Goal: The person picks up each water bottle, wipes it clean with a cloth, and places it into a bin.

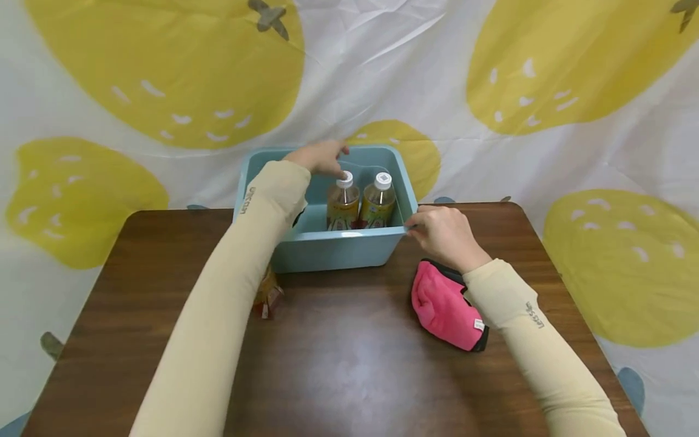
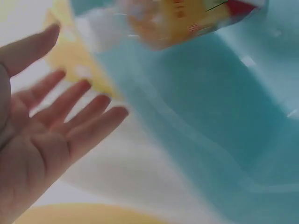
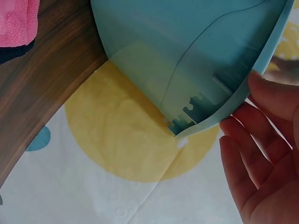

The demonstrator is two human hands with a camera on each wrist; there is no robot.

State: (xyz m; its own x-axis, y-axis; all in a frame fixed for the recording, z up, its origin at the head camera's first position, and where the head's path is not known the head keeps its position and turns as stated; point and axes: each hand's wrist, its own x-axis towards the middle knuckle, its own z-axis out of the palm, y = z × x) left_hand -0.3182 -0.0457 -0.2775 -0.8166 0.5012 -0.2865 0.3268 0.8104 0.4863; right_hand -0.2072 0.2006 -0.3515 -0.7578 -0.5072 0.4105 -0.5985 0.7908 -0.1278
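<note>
A light blue plastic bin (image 1: 333,256) stands at the back of the table with two clear bottles inside, white-capped and with yellow labels. My left hand (image 1: 321,159) is over the bin, right above the cap of the left bottle (image 1: 343,209). In the left wrist view this hand (image 2: 56,135) has its fingers spread and apart from the bottle (image 2: 173,18). The right bottle (image 1: 378,203) stands beside the other. At the bin's front right corner, my right hand (image 1: 445,235) pinches the rim (image 3: 243,91) between thumb and fingers.
A pink fleecy cloth item (image 1: 443,306) with black trim lies on the table (image 1: 338,364) near my right wrist. Partly hidden behind my left forearm is a small brown-orange item (image 1: 267,296). A white curtain (image 1: 382,67) with yellow fruit prints hangs right behind the bin.
</note>
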